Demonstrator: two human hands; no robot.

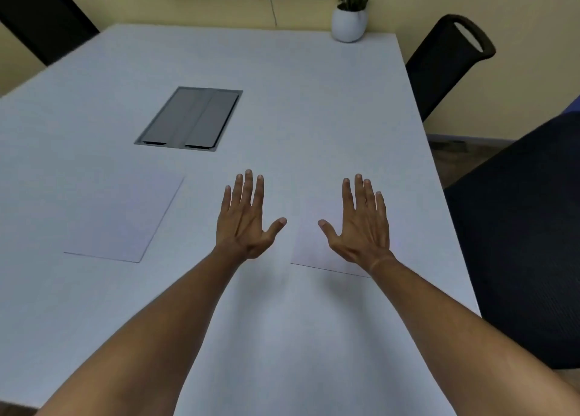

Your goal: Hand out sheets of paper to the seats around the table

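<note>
We see one flat white paper sheet (124,217) toward the left edge of the pale grey table (314,107), another (317,243) near its right edge under our spread, empty right hand (361,224), our left hand (244,217) likewise spread and empty.

You have a table (314,101) with a matt, pale grey-white top, smooth and without gloss. Set into it at centre left is a cable hatch (191,118) that looks like brushed grey metal with a dull sheen. Two sheets of paper, one at lower left (125,217) and one under your right hand (309,243), are thin, flat and matt. The plant pot (349,24) at the top looks like smooth white glazed ceramic. The chair (527,227) at right has dark woven mesh cloth.
</note>
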